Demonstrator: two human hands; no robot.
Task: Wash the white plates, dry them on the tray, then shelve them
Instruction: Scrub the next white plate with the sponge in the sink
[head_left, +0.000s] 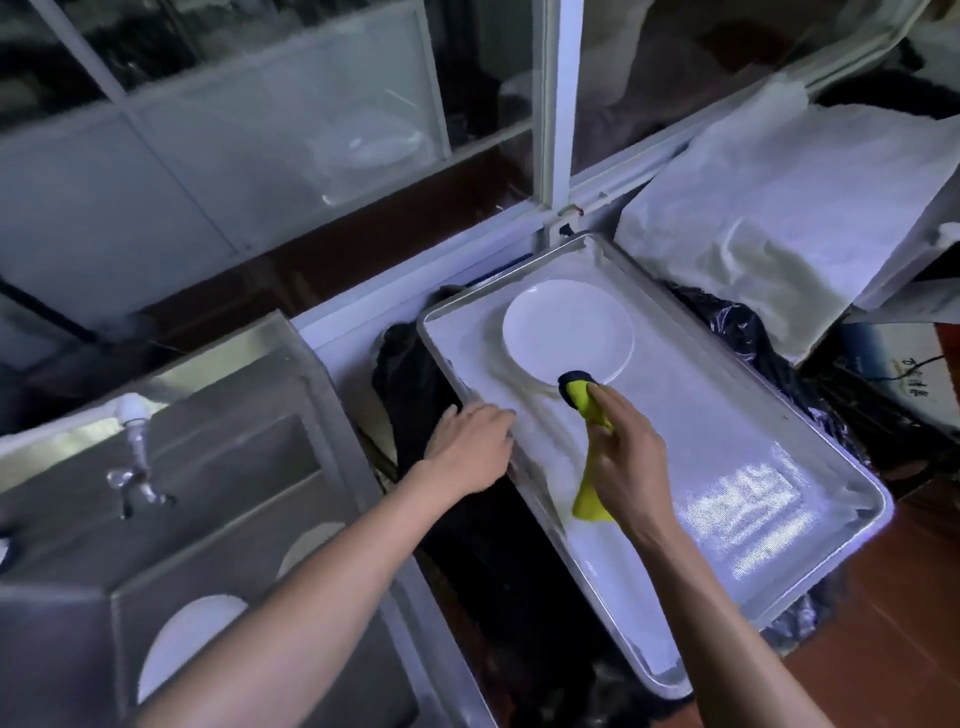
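A white plate (567, 330) lies flat at the far end of a large metal tray (810, 561) lined with a white cloth. My right hand (626, 457) grips a yellow cloth (589, 499) with a dark end, and that end touches the plate's near rim. My left hand (470, 444) rests on the tray's left rim with fingers spread over the edge. Two more white plates (184, 644) lie in the steel sink (218, 467) at the lower left, partly hidden by my left forearm.
A tap (136, 457) hangs over the sink's left side. Glass cabinet doors (270, 130) rise behind the counter, with pale dishes dimly seen inside. A white cloth-covered box (779, 218) stands right of the tray. Black plastic (415, 395) lies under the tray.
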